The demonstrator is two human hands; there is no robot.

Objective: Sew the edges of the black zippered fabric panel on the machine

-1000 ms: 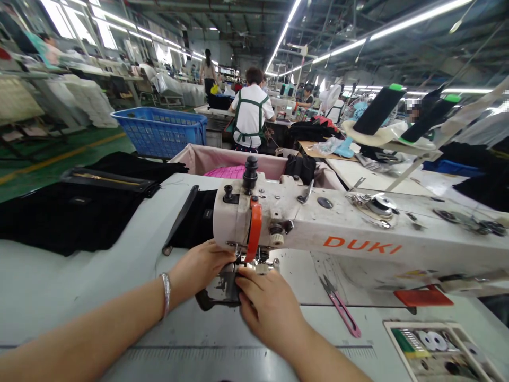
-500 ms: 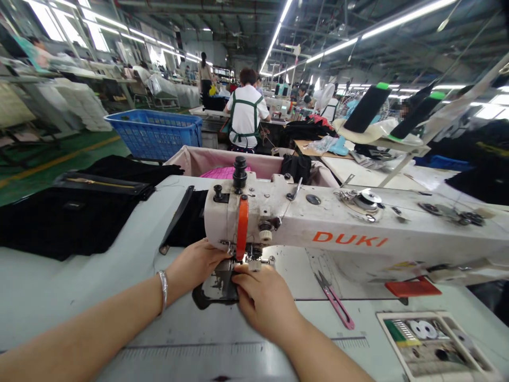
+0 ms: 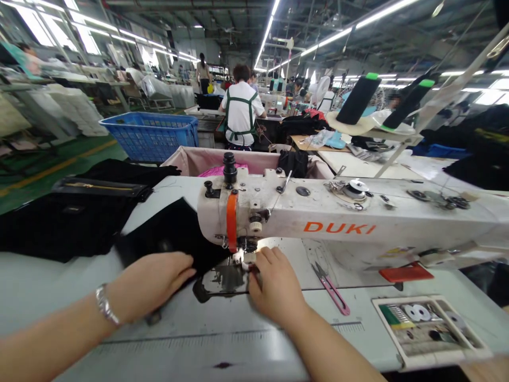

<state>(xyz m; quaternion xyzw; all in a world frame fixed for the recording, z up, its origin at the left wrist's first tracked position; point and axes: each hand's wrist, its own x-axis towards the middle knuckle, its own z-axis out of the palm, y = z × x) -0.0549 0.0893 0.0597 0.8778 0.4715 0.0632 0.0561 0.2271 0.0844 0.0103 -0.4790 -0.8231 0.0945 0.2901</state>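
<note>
You are positioning work under the needle of the sewing machine. Your left hand lies flat, fingers spread, pressing on the black fabric piece, which sits on the table at 9 o'clock from the needle and runs in under the machine head. Your right hand is at the presser foot, fingertips curled against it; I cannot tell whether they pinch anything. The 2 hands are apart, 1 on each side of the dark, scuffed needle plate.

By my judgement, the next move calls for squaring the fabric's edge to the foot. The cloth looks soft and matte; the machine body is hard, chipped white enamel. Pink-handled snips lie at 3 o'clock from your right hand.
</note>
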